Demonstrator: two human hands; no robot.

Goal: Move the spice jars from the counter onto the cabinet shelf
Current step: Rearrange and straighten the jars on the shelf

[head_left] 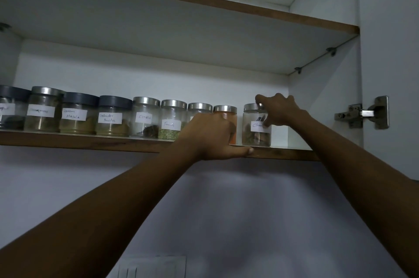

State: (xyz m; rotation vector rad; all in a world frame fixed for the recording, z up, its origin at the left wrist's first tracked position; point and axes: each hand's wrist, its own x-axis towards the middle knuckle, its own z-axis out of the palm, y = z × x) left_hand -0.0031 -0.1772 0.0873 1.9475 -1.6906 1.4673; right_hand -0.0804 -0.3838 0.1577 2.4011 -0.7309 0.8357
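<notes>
On the cabinet shelf (pixel 90 141), right end of the row, the cinnamon jar (pixel 254 130) stands upright near the front edge, a small gap from the orange-powder jar (pixel 226 112). The right hand (pixel 282 110) grips it: index finger hooked over the steel lid, thumb down across the label. The left hand (pixel 210 137) rests on the shelf's front edge, thumb flat along the wood. Its fingers are hidden behind the knuckles, so whether they hold anything cannot be told.

Risks, as judged:
- The jar sits close to the lip, so a drag on release could tip it forward off the shelf.
- A leftward push would knock it into the orange-powder jar and shunt the row.
- The left knuckles could nudge that jar too.
</notes>
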